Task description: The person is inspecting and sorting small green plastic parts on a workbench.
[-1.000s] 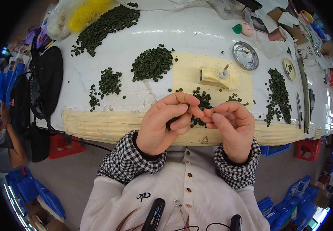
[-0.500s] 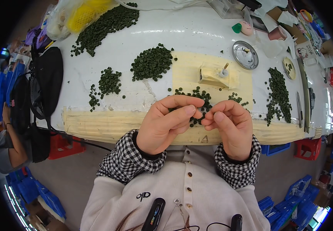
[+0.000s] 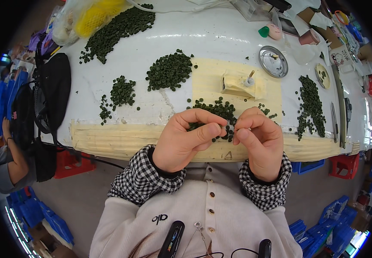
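Note:
Over the near edge of the table, my left hand (image 3: 186,139) is closed in a pinch, thumb against index finger. My right hand (image 3: 262,144) faces it a short gap away, its thumb and fingertips pressed together. Whatever either pinch holds is too small or hidden to make out. Just beyond and partly behind the hands lies a loose heap of small dark green round pieces (image 3: 220,109). Past that heap, a cream tape-wrapped block (image 3: 237,84) stands on a yellowish sheet (image 3: 207,71), with a small white pot and a stick on it.
More piles of green pieces lie left (image 3: 168,71), far left (image 3: 119,32) and right (image 3: 310,105). A round metal lid (image 3: 273,61) sits at the back right, near a pink cup (image 3: 309,37). Tweezers (image 3: 334,122) lie right. A black bag (image 3: 54,90) hangs left, near another person's arm (image 3: 17,157).
My hands have drawn slightly apart, the right one shifting a little rightward and its fingers lifting. The left fingertips have barely moved. The piles stay in place.

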Motion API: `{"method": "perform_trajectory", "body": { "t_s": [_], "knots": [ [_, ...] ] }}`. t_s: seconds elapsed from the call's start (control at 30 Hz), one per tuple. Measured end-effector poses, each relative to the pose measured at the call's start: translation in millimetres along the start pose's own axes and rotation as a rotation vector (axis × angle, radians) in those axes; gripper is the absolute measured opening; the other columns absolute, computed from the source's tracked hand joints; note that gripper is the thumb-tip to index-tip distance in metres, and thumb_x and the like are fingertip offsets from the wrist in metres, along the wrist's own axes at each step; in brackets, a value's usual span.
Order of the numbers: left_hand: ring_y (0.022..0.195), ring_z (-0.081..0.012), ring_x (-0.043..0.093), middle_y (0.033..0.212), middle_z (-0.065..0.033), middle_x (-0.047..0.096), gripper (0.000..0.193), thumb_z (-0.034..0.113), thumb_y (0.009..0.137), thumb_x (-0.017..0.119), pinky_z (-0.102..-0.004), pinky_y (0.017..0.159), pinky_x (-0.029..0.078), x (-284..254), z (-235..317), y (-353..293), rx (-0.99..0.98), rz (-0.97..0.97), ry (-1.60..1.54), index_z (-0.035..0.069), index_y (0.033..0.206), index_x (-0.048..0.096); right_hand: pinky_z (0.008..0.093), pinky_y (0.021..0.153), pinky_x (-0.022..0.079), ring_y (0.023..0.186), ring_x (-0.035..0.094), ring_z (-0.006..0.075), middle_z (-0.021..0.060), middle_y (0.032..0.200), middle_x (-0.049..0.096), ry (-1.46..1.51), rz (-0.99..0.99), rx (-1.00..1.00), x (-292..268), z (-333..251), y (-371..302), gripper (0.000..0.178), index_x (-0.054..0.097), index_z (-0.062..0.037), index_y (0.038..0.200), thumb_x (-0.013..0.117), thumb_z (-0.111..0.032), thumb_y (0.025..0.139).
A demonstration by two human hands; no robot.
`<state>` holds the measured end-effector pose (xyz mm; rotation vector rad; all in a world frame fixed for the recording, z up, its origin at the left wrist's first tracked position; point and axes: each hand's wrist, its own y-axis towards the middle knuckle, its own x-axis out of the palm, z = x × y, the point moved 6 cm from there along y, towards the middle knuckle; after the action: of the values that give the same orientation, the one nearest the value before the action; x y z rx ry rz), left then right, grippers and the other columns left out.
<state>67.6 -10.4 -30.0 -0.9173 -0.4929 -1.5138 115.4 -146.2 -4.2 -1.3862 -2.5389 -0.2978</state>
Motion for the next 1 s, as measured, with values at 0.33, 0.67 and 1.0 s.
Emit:
{"method": "perform_trajectory", "body": {
  "t_s": [0.33,0.67,1.0],
  "knots": [
    [0.074,-0.0087,0.057,0.087,-0.0062,0.063,0.016,-0.003,0.077,0.068,-0.0197,0.068,0.046,1.8,-0.1,-1.1,0.062,-0.027,-0.014,0.001,0.09,0.06,0.0207,0.07,0.042,0.078,0.05,0.009,0.0042,0.09,0.05,-0.089,-0.061,-0.035,13.5,-0.2,0.0,0.014,0.065,0.0023,0.093,0.063,0.005,0.079],
    [0.074,-0.0092,0.057,0.082,-0.0055,0.064,0.011,-0.003,0.073,0.071,-0.022,0.07,0.047,1.2,4.2,-1.0,0.126,-0.02,0.145,0.001,0.08,0.063,0.0201,0.068,0.043,0.077,0.051,0.0087,0.0048,0.09,0.05,0.027,-0.064,-0.005,17.6,-0.4,-0.9,0.012,0.064,0.0027,0.091,0.063,0.005,0.079],
    [0.07,-0.0061,0.057,0.076,-0.0034,0.065,0.009,0.006,0.075,0.072,-0.0199,0.065,0.046,3.2,3.9,-1.4,0.072,-0.014,0.33,0.0,0.078,0.066,0.0203,0.069,0.047,0.077,0.055,0.0098,0.0053,0.087,0.052,-0.129,-0.105,-0.005,14.0,-9.3,-4.1,0.013,0.062,0.003,0.09,0.062,0.007,0.078]
  ]
}}
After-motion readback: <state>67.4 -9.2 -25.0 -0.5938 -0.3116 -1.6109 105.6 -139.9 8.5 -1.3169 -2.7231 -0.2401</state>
